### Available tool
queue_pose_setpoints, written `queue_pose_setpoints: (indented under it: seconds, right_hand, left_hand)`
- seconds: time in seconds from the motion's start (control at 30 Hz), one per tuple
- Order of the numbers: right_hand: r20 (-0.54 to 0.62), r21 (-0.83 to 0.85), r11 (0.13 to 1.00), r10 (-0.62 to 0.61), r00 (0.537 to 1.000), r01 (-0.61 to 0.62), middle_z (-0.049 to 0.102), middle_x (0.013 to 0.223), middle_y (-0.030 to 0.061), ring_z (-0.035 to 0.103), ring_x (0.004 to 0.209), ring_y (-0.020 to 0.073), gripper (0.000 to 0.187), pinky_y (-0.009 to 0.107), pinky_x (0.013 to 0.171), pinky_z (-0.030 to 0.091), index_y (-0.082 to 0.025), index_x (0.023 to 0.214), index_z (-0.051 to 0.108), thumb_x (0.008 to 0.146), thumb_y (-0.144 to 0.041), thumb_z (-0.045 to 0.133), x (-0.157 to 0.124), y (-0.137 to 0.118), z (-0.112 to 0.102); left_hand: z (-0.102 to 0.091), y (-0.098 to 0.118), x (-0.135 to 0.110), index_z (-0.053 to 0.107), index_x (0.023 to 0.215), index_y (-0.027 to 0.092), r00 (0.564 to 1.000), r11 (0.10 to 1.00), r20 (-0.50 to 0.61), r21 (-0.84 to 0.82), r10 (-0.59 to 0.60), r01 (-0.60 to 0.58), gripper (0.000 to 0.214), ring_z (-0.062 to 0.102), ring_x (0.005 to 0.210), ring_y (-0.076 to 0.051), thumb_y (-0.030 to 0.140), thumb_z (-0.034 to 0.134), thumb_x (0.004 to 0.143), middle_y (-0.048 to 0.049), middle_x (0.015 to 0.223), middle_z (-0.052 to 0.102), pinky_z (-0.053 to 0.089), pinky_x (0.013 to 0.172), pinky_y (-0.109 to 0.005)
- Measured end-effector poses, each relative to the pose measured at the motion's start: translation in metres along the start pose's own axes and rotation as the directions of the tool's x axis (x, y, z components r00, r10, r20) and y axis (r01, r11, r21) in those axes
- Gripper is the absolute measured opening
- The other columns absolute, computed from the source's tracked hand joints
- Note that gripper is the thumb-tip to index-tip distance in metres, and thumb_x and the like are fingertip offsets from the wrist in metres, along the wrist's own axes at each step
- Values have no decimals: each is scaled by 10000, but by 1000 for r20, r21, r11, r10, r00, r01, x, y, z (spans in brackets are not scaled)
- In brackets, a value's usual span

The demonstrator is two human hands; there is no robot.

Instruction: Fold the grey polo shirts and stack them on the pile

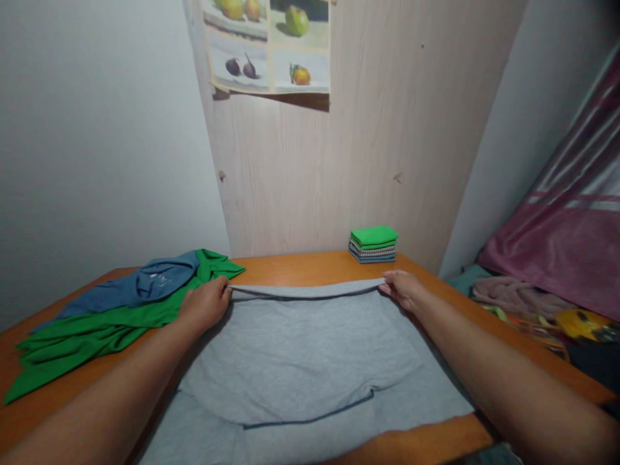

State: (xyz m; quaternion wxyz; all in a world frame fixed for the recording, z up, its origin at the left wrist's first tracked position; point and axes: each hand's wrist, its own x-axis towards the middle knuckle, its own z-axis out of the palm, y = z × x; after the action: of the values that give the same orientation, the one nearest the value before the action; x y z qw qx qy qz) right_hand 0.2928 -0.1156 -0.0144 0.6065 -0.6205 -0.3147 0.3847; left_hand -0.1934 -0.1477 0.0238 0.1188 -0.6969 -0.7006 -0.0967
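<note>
A light grey shirt lies spread on the orange-brown table, its far edge stretched straight and lifted a little. My left hand pinches the far left corner of that edge. At the far right corner, my right hand grips the cloth between thumb and fingers. A dark trim line and several soft wrinkles cross the shirt near its front. Both fingertips are partly hidden by the fabric and by the hands themselves.
Left of the shirt lie a crumpled green garment and a blue garment. A neat folded stack, green on top, stands at the table's back right. Fruit pictures hang on the wall; a pink curtain is at right.
</note>
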Motion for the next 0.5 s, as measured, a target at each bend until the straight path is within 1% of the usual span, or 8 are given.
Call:
queue_pose_setpoints:
  seconds: [0.1,0.2,0.3,0.37,0.43,0.47,0.5]
  right_hand:
    - [2,-60,998,4,1000,-4,575,744,-18,610,629,84,233,180,613,606,-184,787,590,737,43,583,-2,7,-9]
    - [10,-150,989,-6,1000,8,616,721,0,631,639,109,195,192,598,582,-179,757,594,725,13,585,-4,13,-15]
    - [-9,-267,962,-62,998,57,633,672,11,624,631,138,139,211,563,529,-185,748,611,728,-47,605,-5,14,-20]
    - [-35,-337,935,-132,991,113,657,709,19,634,703,159,109,216,587,495,-198,746,635,717,-94,649,-5,8,-23]
    - [-35,-425,880,-249,968,211,691,808,30,643,835,182,98,223,656,480,-217,760,666,713,-132,683,-7,-3,-23]
    - [-6,-486,826,-330,944,286,706,864,37,642,897,196,91,232,697,478,-226,778,684,725,-152,687,-9,-10,-21]
    - [47,-550,749,-414,909,370,719,917,45,640,947,210,83,246,739,479,-234,805,702,750,-175,682,-12,-15,-17]
  left_hand:
    - [0,-5,-11,604,914,226,993,990,1,65,122,-122,302,682,902,-283,395,359,965,-95,974,741,392,705,-348]
    - [1,-9,-21,627,900,223,966,959,14,113,258,-258,241,662,956,-296,348,422,916,-97,975,727,393,792,-389]
    - [1,-11,-27,653,888,223,945,936,22,132,325,-325,214,634,988,-306,321,465,865,-106,1004,703,381,840,-425]
    - [-3,-10,-28,663,864,223,940,933,37,119,338,-340,223,621,970,-314,370,497,846,-108,986,690,379,855,-442]
    - [-10,-4,-27,666,841,219,939,934,44,94,342,-345,263,615,953,-321,435,516,842,-107,955,680,381,863,-455]
    - [-14,2,-26,669,841,218,938,935,40,75,345,-347,285,614,954,-322,456,512,849,-105,947,678,382,869,-457]
    - [-19,10,-24,673,847,218,937,936,33,51,348,-350,301,615,963,-321,463,498,863,-103,947,679,385,876,-455]
